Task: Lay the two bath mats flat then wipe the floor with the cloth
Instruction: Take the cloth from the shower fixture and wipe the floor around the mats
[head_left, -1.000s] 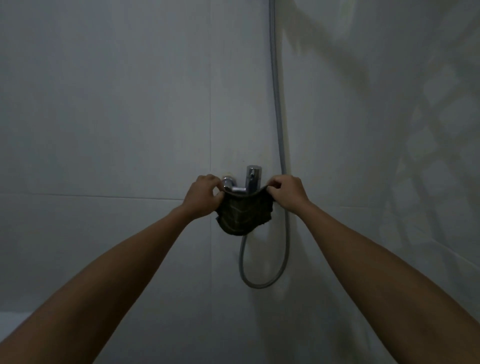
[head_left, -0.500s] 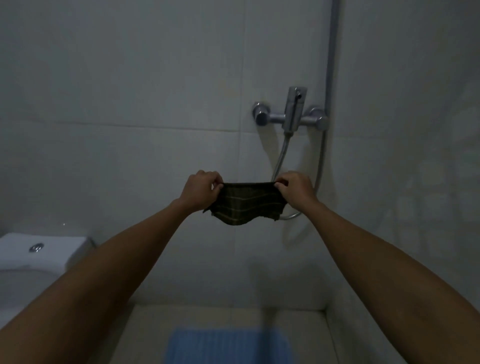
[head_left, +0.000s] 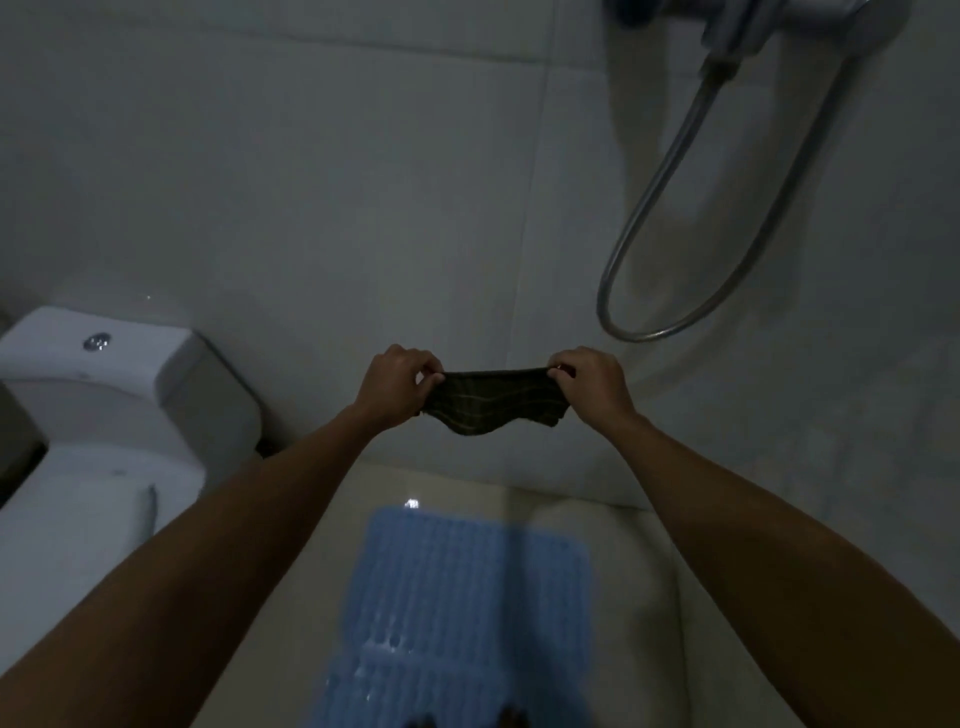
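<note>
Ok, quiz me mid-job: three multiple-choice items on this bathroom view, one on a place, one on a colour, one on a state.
1. Where is the white ceramic toilet?
A. left
B. right
C. behind the hose

2. What colour is the ribbed rubber bath mat on the floor?
A. red
B. blue
C. black

3. How is the dark striped cloth held?
A. dropped on the mat
B. stretched between both hands
C. draped over the tap

Answers: 1 A, it stands at the left edge. 2 B, plainly blue. 3 B, the left hand and right hand each pinch an end.

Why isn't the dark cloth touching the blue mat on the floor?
Apart. In the head view both hands, left and right, pinch the cloth stretched in the air, with bare wall and floor showing between it and the blue mat below.
</note>
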